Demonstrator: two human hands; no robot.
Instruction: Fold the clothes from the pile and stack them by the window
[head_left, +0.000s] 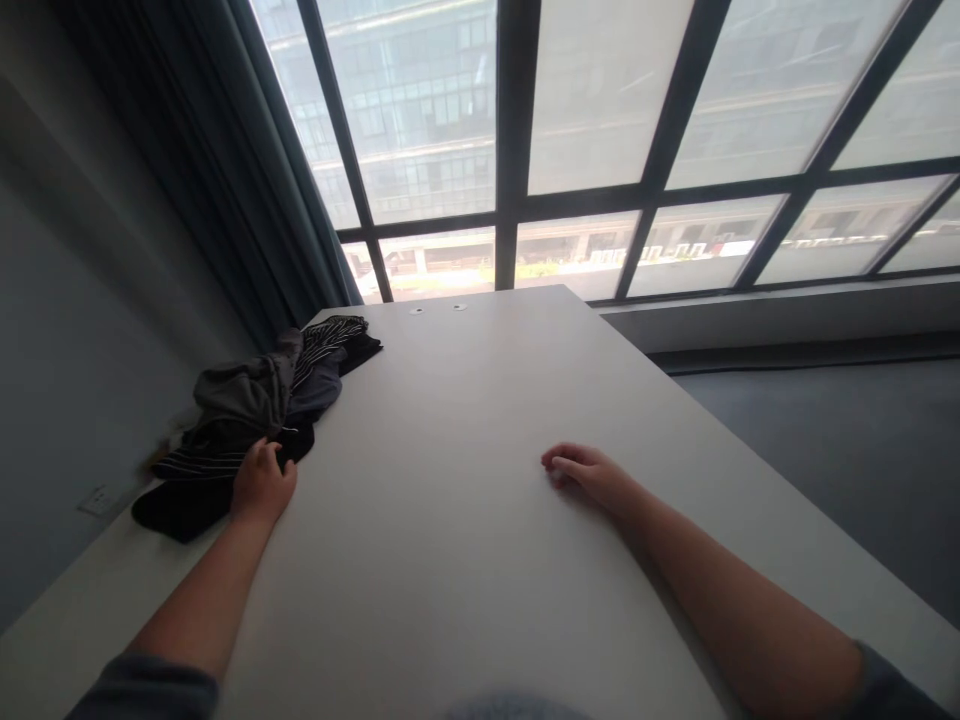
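— How many clothes are lying there?
— One dark heap (255,420), striped pieces tangled in; you can't count them. It's sitting at the counter's (465,520) left edge, near the curtain (225,170).
— And your hands?
— Your left hand (261,485) is clenching the heap's edge. Your right hand (589,475) is resting released on the bare counter, well apart.

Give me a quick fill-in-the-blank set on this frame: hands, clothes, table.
1. The left hand touches the pile of dark ____ at the table's left edge.
2. The right hand rests on the bare white ____, holding nothing.
3. Some garments in the clothes pile carry thin white ____.
4. Left of the window hangs a dark ____.

Missing words: clothes; table; stripes; curtain
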